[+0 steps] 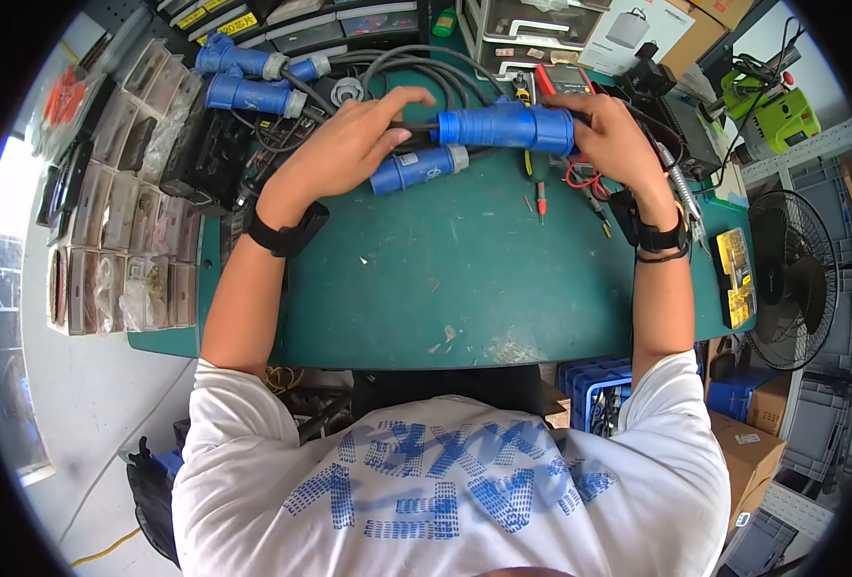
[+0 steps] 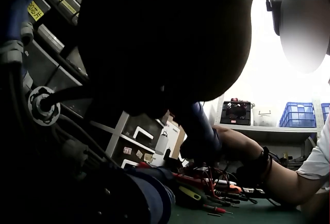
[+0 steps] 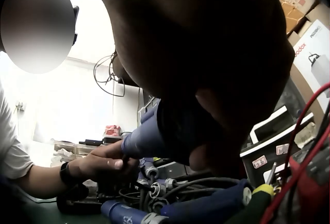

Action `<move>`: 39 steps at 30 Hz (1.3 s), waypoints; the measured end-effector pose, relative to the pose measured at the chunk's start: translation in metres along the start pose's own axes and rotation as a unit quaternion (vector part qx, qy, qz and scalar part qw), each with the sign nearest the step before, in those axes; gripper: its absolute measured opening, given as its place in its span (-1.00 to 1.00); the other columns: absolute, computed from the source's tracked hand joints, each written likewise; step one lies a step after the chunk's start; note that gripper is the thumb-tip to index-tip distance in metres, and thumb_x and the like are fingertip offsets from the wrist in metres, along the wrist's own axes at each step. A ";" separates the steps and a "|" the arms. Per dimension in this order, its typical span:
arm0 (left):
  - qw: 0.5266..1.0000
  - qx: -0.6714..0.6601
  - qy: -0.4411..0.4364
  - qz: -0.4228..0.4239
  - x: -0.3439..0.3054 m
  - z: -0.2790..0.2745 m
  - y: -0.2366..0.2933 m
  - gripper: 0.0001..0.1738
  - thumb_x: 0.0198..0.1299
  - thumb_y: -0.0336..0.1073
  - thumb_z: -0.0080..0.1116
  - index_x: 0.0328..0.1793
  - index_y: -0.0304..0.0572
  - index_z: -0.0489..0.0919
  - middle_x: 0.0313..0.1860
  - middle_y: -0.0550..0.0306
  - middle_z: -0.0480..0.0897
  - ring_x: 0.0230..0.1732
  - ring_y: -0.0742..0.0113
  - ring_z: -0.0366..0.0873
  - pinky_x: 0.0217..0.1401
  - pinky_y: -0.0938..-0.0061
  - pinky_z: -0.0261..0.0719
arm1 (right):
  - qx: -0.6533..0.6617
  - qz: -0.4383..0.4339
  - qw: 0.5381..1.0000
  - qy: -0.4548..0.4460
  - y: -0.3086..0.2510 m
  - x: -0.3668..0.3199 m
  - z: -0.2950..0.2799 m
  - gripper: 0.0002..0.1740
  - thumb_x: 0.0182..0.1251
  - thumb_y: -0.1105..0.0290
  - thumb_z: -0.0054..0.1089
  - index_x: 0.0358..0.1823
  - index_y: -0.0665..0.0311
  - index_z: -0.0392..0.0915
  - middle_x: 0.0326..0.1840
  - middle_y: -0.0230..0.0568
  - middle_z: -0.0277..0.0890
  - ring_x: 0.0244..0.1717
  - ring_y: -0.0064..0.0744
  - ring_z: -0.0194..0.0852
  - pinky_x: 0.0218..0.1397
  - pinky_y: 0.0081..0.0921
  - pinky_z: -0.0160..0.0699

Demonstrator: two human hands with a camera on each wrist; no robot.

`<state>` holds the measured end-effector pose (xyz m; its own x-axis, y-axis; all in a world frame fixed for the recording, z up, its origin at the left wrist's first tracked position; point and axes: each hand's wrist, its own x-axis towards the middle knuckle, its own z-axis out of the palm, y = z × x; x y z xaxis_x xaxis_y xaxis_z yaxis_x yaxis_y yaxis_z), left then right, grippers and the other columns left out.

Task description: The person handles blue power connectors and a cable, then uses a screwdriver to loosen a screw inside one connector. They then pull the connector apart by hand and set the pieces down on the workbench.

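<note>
A large blue industrial plug connector [image 1: 503, 127] is held up level over the green workbench [image 1: 445, 260]. My right hand [image 1: 611, 135] grips its wide right end. At the narrow left end, my left hand [image 1: 354, 139] has thumb and fingers about the black cable [image 1: 416, 126] that enters the connector. In the right wrist view, the left hand [image 3: 105, 162] is right at the narrow end of the blue body [image 3: 142, 139]. Just below the held connector, a second blue connector [image 1: 418, 170] lies on the bench. The left wrist view is mostly dark, its own fingers hidden in shadow.
More blue connectors [image 1: 243, 93] and coiled black cables [image 1: 436, 65] lie at the back left. A red multimeter [image 1: 563, 80], test leads [image 1: 585, 181] and a screwdriver [image 1: 541, 197] are near the right hand. Parts drawers [image 1: 118, 212] stand left; a fan [image 1: 796, 279] stands right.
</note>
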<state>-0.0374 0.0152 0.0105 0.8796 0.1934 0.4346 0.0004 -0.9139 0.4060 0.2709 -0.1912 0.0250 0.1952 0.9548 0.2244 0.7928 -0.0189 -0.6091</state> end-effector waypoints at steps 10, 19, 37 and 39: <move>0.999 -0.007 -0.003 -0.045 0.005 -0.001 0.031 -0.41 0.51 0.10 0.41 0.45 -0.07 0.62 -0.04 -0.15 0.72 -0.01 -0.21 0.72 0.10 0.05 0.68 | -0.053 0.004 0.998 0.033 -0.028 -0.004 0.020 -0.53 0.47 0.53 0.11 0.34 0.37 0.77 -0.21 -0.05 0.83 -0.40 -0.47 0.77 -0.32 -0.44 0.69; 0.999 -0.023 0.012 -0.043 -0.001 0.019 0.016 -0.33 0.50 0.25 0.35 0.49 -0.03 0.68 0.09 -0.08 0.76 0.06 -0.12 0.78 0.12 0.07 0.72 | -0.028 -0.003 1.000 0.010 -0.023 -0.004 0.003 -0.58 0.45 0.47 0.17 0.24 0.39 0.81 -0.31 0.06 0.80 -0.49 -0.35 0.73 -0.33 -0.38 0.62; 0.996 -0.091 -0.012 0.025 0.003 0.011 0.018 -0.45 0.50 0.08 0.42 0.34 -0.20 0.70 -0.06 -0.12 0.79 0.00 -0.17 0.77 0.12 0.04 0.71 | 0.072 -0.043 0.996 -0.021 -0.011 -0.004 -0.022 -0.58 0.60 0.47 0.31 0.41 0.31 0.77 -0.16 -0.33 0.84 -0.30 -0.68 0.58 -0.23 -0.56 0.58; 0.996 -0.088 -0.020 0.005 0.001 0.010 0.022 -0.48 0.51 0.05 0.42 0.28 -0.24 0.68 -0.08 -0.12 0.75 0.00 -0.18 0.75 0.11 0.04 0.69 | 0.105 -0.054 0.992 -0.033 0.006 0.000 -0.018 -0.60 0.61 0.45 0.33 0.40 0.32 0.78 -0.16 -0.36 0.81 -0.33 -0.72 0.53 -0.26 -0.59 0.53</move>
<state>-0.0320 -0.0083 0.0116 0.8976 0.1662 0.4083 -0.0898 -0.8379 0.5384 0.2861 -0.1965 0.0353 0.0722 0.9652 0.2515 0.6674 0.1407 -0.7313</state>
